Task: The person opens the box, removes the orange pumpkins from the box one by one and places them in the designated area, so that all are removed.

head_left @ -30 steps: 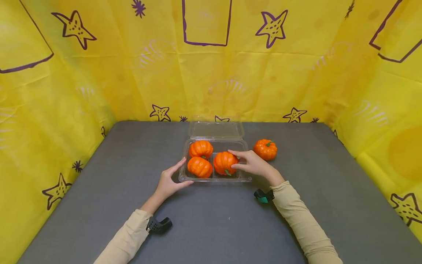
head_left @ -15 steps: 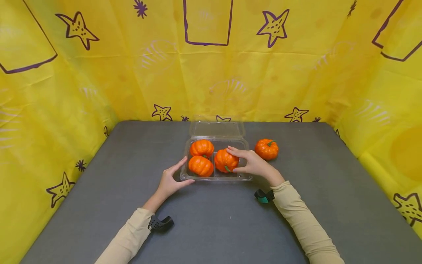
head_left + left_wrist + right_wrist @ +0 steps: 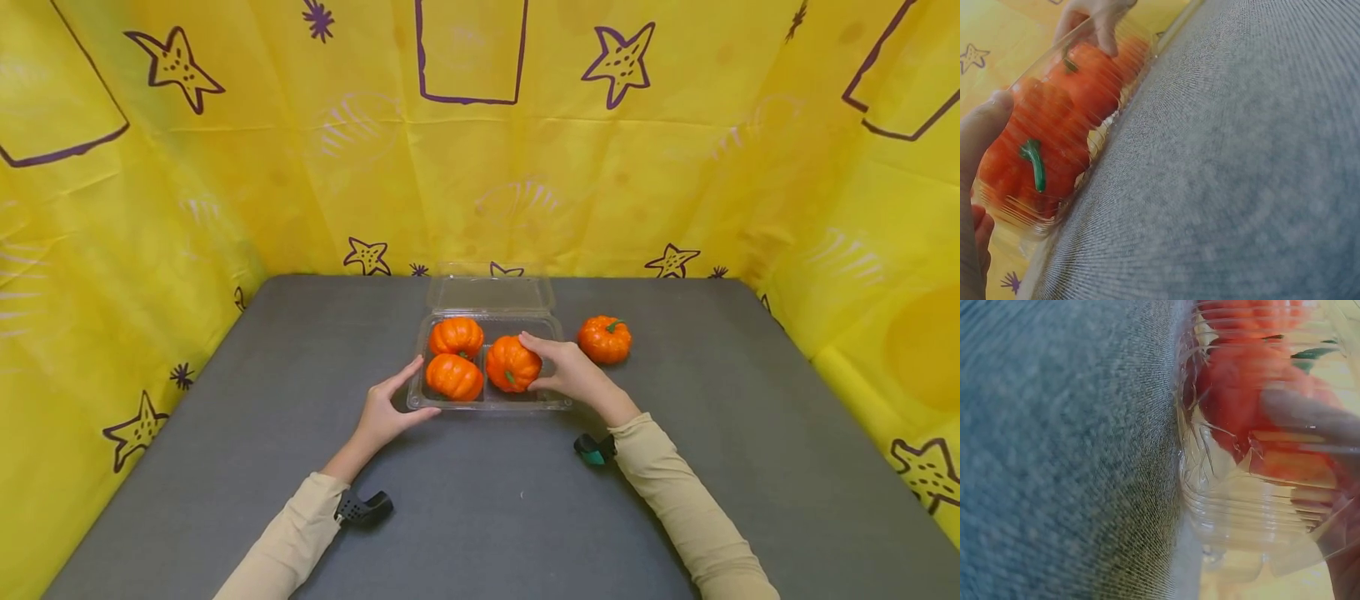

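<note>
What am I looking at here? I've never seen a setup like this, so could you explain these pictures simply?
There is no robot here, just a person's left hand and right hand. The wide view comes from a camera worn on the head; the two tilted close-ups come from one on each wrist. On the gray table stands a clear plastic clamshell container, its lid open at the back. Two orange pumpkins sit in its left compartment; a lone pumpkin rests outside, to the right. The left hand holds the container's near left corner, while the right hand grips a fourth pumpkin in or just above the right compartment.
</note>
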### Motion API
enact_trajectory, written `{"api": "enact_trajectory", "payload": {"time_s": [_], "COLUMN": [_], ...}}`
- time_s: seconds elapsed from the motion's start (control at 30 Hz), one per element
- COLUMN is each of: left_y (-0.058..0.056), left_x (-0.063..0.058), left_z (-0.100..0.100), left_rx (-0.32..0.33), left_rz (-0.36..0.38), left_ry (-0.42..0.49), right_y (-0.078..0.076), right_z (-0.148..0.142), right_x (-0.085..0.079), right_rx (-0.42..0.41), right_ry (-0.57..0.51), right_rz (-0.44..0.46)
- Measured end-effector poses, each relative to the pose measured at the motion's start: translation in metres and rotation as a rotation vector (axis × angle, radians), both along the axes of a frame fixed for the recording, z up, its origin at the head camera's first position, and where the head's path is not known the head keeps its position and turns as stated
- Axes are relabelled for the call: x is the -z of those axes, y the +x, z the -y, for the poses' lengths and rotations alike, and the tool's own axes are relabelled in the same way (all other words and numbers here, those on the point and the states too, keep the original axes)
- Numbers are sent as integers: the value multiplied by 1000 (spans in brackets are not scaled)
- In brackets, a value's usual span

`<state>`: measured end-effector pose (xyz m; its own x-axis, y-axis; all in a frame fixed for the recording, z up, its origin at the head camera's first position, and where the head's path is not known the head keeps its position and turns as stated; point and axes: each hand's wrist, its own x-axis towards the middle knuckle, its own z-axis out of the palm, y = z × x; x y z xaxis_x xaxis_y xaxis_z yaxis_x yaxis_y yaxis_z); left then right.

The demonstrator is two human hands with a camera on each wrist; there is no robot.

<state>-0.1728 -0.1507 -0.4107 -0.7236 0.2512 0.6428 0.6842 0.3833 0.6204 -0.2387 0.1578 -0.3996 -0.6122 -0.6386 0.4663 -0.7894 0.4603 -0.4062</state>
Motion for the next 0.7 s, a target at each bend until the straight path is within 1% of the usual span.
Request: {"api": "enact_trajectory", "payload": {"time_s": [0.07, 0.2, 0.3, 0.53, 0.6, 0.7], "left_y": [0, 0, 1, 1, 1, 1], "left_x": [0, 0, 1, 1, 0, -1], "left_z": [0, 1, 2, 3, 3, 2], "left_rx": [-3, -2, -1, -9, -7, -1], "left_rz": [4, 24, 42, 48, 47, 51], "left_ry": [0, 0, 6, 7, 3, -3], "right_y": [-1, -1, 0, 13, 12, 5], "right_z": [-1, -3, -2, -4, -8, -15], "right_x": [1, 1, -2, -27, -27, -20], "right_rx": [13, 5, -26, -42, -57, -83], "right_ry": [-24, -171, -297, -446, -485, -533], "right_rz": [17, 176, 314, 546, 583, 575]}}
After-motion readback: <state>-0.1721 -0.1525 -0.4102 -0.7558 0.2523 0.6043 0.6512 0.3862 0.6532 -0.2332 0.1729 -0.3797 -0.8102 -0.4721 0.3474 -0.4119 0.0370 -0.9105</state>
